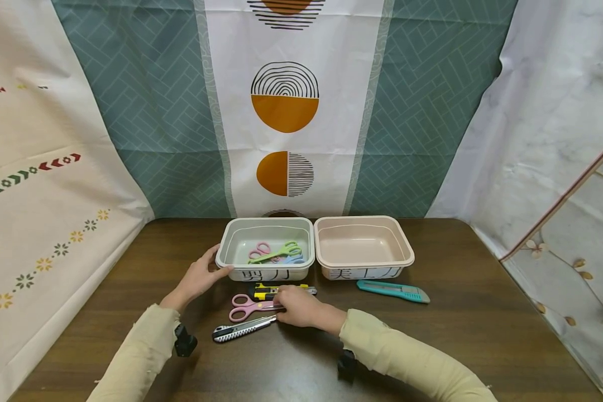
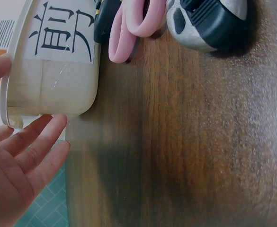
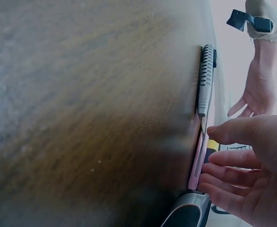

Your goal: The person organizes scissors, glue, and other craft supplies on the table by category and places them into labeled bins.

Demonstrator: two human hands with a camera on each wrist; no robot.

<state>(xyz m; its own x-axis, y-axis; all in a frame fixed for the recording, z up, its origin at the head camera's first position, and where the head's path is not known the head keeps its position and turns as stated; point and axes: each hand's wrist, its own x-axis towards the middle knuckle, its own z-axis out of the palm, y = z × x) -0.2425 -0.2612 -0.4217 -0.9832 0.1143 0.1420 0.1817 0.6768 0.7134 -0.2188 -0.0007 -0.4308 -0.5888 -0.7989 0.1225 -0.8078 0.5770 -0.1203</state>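
My left hand (image 1: 199, 278) touches the left front corner of a pale grey-green bin (image 1: 309, 240); in the left wrist view its thumb meets the rim, and its fairly straight fingers lie by the end wall. My right hand (image 1: 304, 307) is over the blade end of pink-handled scissors (image 1: 246, 308), covering their tips. In the right wrist view its thumb and fingers (image 3: 223, 176) stand apart beside the scissors; whether they touch is hard to tell. A silver-and-black utility knife (image 1: 243, 329) lies nearer me, and a yellow-and-black utility knife (image 1: 266, 291) sits behind the scissors, partly covered by the hand.
Inside the grey-green bin lie several scissors, among them green scissors (image 1: 276, 252). A beige-pink bin (image 1: 407, 257) stands against its right side. Both bins have labels with black characters. A teal utility knife (image 1: 394, 291) rests in front of the pink bin. Hanging cloths surround the wooden table (image 1: 462, 335).
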